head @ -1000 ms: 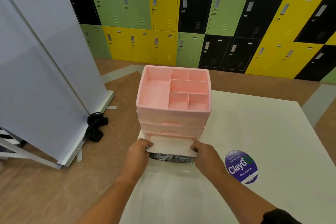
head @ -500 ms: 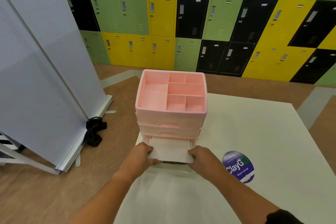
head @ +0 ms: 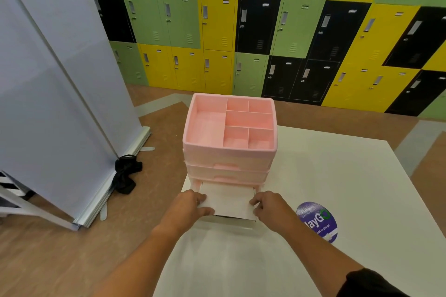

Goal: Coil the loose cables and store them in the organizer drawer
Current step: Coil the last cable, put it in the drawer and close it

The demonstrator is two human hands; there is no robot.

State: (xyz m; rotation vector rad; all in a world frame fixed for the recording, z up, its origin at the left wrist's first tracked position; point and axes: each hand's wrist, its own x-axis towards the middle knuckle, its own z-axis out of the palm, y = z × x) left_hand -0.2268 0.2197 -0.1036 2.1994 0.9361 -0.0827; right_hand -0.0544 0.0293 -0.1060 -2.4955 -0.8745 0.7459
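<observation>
Pushed inward, drawer (head: 229, 220) gripped between left hand (head: 190, 205) and right hand (head: 271, 207).

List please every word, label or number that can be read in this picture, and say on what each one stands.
"layGO": round purple sticker on the white table; the right forearm hides its start.
"an as you go": same sticker, below.
Small line above "layGO": blurred, unreadable.
Small label plates on the locker doors: too small to read.
</observation>
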